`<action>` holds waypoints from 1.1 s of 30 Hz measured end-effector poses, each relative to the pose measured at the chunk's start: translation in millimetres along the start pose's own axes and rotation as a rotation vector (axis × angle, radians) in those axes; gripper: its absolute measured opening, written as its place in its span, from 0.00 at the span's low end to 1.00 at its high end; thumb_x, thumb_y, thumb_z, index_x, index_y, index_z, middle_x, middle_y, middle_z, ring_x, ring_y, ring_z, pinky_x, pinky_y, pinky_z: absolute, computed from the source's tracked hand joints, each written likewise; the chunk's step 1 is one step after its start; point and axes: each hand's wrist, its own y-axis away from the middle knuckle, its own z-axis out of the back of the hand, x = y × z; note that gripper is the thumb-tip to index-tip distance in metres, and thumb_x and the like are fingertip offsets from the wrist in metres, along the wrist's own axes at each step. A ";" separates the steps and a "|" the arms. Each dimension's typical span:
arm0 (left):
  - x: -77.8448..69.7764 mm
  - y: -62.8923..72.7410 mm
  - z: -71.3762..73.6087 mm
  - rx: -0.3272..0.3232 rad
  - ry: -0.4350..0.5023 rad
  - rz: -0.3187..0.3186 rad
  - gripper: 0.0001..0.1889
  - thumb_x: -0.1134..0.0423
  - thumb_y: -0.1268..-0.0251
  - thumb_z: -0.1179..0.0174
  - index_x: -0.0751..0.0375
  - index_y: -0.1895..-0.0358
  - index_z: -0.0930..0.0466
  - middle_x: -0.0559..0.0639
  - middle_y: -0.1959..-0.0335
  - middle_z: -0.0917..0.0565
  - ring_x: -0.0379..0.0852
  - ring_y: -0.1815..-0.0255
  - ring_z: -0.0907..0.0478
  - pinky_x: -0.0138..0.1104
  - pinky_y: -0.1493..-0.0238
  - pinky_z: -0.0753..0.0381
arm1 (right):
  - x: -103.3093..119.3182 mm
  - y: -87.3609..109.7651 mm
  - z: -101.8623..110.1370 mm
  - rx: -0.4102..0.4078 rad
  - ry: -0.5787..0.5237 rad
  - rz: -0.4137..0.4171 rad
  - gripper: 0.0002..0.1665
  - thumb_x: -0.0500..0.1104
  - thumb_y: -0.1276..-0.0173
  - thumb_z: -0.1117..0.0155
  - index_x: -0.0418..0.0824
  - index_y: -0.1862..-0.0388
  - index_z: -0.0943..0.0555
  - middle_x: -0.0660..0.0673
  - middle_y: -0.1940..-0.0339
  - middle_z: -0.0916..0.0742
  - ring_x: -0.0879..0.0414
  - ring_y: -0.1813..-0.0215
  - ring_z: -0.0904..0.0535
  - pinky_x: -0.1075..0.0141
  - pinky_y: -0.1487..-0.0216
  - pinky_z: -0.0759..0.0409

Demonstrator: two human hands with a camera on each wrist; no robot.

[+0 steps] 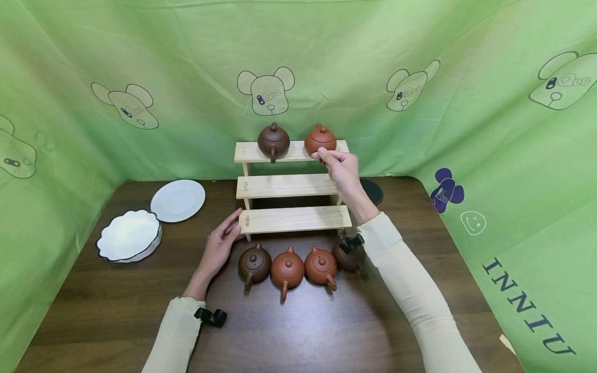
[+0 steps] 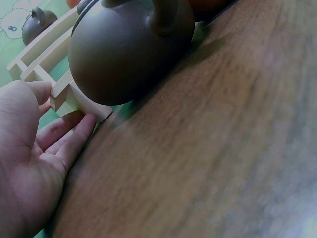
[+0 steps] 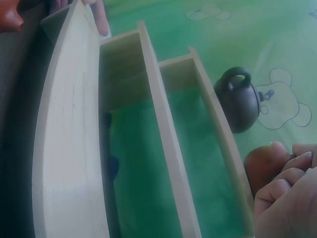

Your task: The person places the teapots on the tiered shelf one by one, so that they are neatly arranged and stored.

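On the top step of a three-tier wooden stand [image 1: 294,220] sits a reddish-brown clay teapot [image 1: 320,140], and my right hand [image 1: 344,173] pinches its front-facing handle. In the right wrist view, curled fingers [image 3: 282,191] partly cover that teapot. A dark brown teapot [image 1: 273,140] stands to its left on the same step. My left hand [image 1: 220,247] grips the left end of the bottom step, its thumb and fingers on either side of the wood in the left wrist view.
Before the stand, a dark teapot [image 1: 254,263], two reddish teapots [image 1: 287,268] [image 1: 321,265] and another dark teapot [image 1: 350,259], partly behind the right wrist strap, form a row. A scalloped white bowl [image 1: 129,235] and white plate [image 1: 178,201] lie left; a black disc [image 1: 371,191] lies right.
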 end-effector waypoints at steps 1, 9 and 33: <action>-3.6 1.7 -1.0 0.002 -0.009 -0.009 0.29 0.51 0.12 0.37 0.46 0.15 0.27 0.56 0.24 0.18 0.44 0.35 0.12 0.33 0.36 0.12 | -0.6 -0.2 -0.6 0.003 0.002 0.000 0.17 0.43 0.15 0.31 0.46 0.67 0.05 0.55 0.71 0.09 0.67 0.82 0.43 0.76 0.81 0.48; -30.4 11.7 -13.0 -0.020 0.023 -0.079 0.29 0.55 0.13 0.37 0.56 0.16 0.26 0.64 0.25 0.18 0.39 0.40 0.12 0.28 0.41 0.11 | -0.6 0.0 0.9 0.031 0.009 -0.007 0.16 0.45 0.14 0.32 0.45 0.65 0.05 0.54 0.74 0.14 0.66 0.84 0.45 0.75 0.82 0.49; -34.3 12.9 -14.6 -0.038 -0.007 -0.066 0.29 0.54 0.12 0.37 0.58 0.17 0.27 0.61 0.23 0.19 0.36 0.39 0.13 0.26 0.41 0.12 | 4.9 -0.5 4.6 0.073 0.053 -0.058 0.18 0.50 0.13 0.33 0.45 0.63 0.05 0.53 0.76 0.22 0.66 0.83 0.44 0.74 0.81 0.48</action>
